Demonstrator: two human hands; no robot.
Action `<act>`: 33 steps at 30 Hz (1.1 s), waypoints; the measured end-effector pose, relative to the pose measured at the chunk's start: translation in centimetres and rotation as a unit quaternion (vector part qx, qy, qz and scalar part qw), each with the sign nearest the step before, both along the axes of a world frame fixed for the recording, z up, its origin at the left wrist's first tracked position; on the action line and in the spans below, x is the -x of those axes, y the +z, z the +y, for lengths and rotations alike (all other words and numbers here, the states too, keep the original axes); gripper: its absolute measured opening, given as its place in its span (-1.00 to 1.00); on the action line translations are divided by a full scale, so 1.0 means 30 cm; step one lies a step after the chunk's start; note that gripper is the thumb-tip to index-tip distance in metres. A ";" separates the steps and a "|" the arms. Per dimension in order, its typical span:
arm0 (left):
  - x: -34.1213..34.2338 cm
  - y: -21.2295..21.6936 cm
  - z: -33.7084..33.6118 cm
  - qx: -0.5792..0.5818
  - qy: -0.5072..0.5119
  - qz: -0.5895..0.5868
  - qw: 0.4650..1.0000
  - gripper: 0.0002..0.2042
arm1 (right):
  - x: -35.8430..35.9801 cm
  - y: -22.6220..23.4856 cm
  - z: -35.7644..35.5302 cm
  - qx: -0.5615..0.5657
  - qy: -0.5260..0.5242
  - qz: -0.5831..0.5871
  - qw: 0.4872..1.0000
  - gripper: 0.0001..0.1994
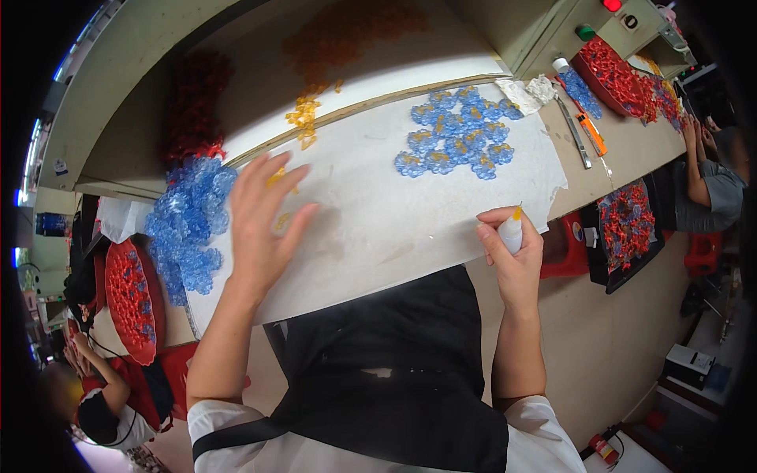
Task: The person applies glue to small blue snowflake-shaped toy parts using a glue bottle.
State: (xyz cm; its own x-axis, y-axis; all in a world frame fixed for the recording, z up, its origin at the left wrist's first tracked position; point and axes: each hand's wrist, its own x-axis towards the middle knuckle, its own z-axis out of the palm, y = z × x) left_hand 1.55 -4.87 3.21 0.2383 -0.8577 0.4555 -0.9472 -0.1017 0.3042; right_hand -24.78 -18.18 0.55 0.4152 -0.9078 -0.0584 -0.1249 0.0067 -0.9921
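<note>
Apparently, the translucent blue flowers with amber centres (461, 132), far right on the white paper sheet (378, 229), are done; the plain blue plastic heap (185, 225) along its left edge remains. My left hand (264, 221) is spread above it, contact unclear; my right hand (516, 256) grips a white squeeze bottle (511, 235).

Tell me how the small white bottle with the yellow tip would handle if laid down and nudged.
The white bottle has a rounded body, so it would probably roll on its side. Being small enough for the right hand to wrap, it is likely light, though its fill is unclear. The narrow yellow tip looks like its most easily bent part.
</note>
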 end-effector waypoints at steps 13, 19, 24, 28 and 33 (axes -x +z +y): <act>-0.073 -0.083 0.462 0.080 0.219 0.088 0.968 -0.82 | -0.302 0.085 -0.361 0.307 0.075 0.312 0.896 -0.82; -0.076 -0.103 0.462 0.089 0.201 0.107 0.970 -0.83 | -0.324 0.042 -0.410 0.283 0.120 0.308 0.900 -0.80; -0.085 -0.117 0.449 0.092 0.194 0.119 0.969 -0.82 | -0.335 0.070 -0.394 0.276 0.135 0.306 0.901 -0.82; -0.074 -0.121 0.439 0.096 0.190 0.119 0.970 -0.82 | -0.337 0.085 -0.401 0.322 0.152 0.314 0.880 -0.83; -0.063 -0.119 0.433 0.095 0.188 0.116 0.971 -0.82 | -0.297 0.081 -0.435 0.303 0.116 0.285 0.902 -0.80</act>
